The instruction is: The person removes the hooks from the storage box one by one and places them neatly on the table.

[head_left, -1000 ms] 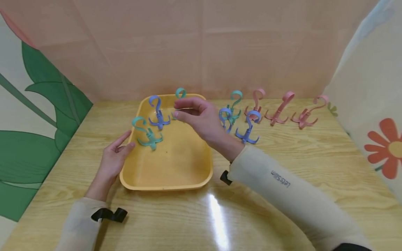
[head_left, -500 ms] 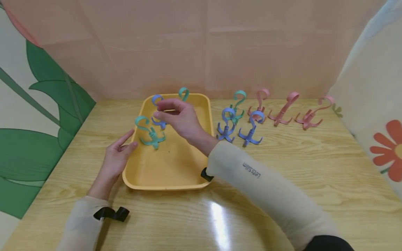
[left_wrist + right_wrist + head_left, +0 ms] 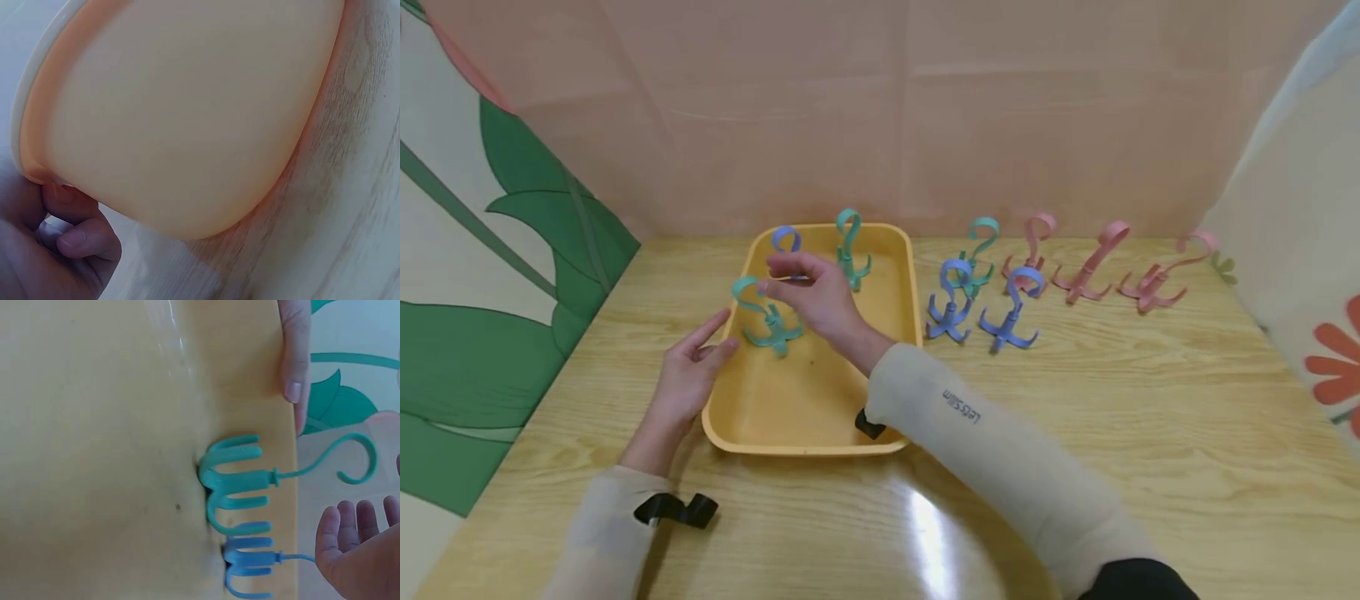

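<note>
Right hand above a yellow, round-cornered plastic tray

The left hand holds the left rim, its fingers bent. Inside, nearest, stands a turquoise plastic hanger with curled top; the right hand is near, fingers loose and apart. Behind are a blue hanger and a second turquoise hanger. On the wooden desk stand two blue hangers, then a third turquoise hanger and three pink hangers.

The table has a pale wood grain. Behind it is a creased pinkish backdrop. Left of it, a whitish wall bears green leaves; right of it, a cream wall bears a red flower. White glare streaks the table's near part.
</note>
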`<state>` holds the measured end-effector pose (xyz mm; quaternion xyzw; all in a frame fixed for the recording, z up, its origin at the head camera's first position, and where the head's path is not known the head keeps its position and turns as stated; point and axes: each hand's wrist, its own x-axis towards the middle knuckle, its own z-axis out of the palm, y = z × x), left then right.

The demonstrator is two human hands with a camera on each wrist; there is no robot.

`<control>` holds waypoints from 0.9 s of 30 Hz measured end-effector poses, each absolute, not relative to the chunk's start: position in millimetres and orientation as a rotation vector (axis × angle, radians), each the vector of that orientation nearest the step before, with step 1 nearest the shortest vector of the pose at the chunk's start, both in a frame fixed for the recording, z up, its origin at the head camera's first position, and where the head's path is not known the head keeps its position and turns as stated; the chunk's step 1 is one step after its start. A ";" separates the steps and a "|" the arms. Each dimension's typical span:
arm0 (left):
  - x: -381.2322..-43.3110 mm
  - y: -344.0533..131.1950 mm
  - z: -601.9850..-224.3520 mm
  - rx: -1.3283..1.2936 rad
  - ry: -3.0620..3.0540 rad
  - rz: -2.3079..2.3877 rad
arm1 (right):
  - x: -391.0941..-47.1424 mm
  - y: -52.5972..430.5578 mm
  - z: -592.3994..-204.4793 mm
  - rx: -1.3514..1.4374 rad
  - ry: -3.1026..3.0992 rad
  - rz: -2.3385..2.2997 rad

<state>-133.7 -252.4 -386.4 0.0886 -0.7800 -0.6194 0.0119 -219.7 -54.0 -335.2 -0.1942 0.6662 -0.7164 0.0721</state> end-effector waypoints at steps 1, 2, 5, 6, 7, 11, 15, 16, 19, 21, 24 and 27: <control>-133.8 -252.0 -386.3 0.275 -2.431 -1.933 | -220.0 -55.9 -336.9 -0.581 1.996 -2.152; -133.9 -251.7 -386.2 0.275 -2.431 -1.936 | -220.2 -57.5 -338.0 -0.574 1.989 -2.149; -134.0 -251.1 -386.3 0.272 -2.427 -1.939 | -220.8 -61.9 -340.5 -0.573 1.960 -2.131; -133.6 -251.3 -386.3 0.274 -2.428 -1.940 | -221.2 -63.2 -341.6 -0.576 1.955 -2.120; -133.1 -251.8 -386.1 0.275 -2.429 -1.941 | -221.2 -64.6 -342.3 -0.576 1.950 -2.113; -133.0 -250.7 -385.3 0.293 -2.430 -1.957 | -223.1 -64.6 -346.9 -0.610 1.958 -2.082; -132.2 -251.0 -384.5 0.311 -2.423 -1.960 | -224.2 -65.5 -351.1 -0.706 1.966 -2.035; -132.2 -251.1 -384.5 0.310 -2.420 -1.961 | -224.2 -65.9 -351.8 -0.732 1.973 -2.024; -132.1 -251.2 -384.8 0.303 -2.414 -1.954 | -224.4 -66.4 -353.2 -0.772 1.999 -2.001; -132.1 -251.2 -385.2 0.305 -2.418 -1.940 | -224.0 -65.9 -353.1 -0.775 2.029 -1.993; -131.7 -251.0 -385.8 0.314 -2.425 -1.934 | -223.3 -64.0 -351.8 -0.771 2.063 -1.979; -131.6 -250.6 -386.0 0.329 -2.439 -1.929 | -222.6 -60.8 -349.8 -0.747 2.073 -1.958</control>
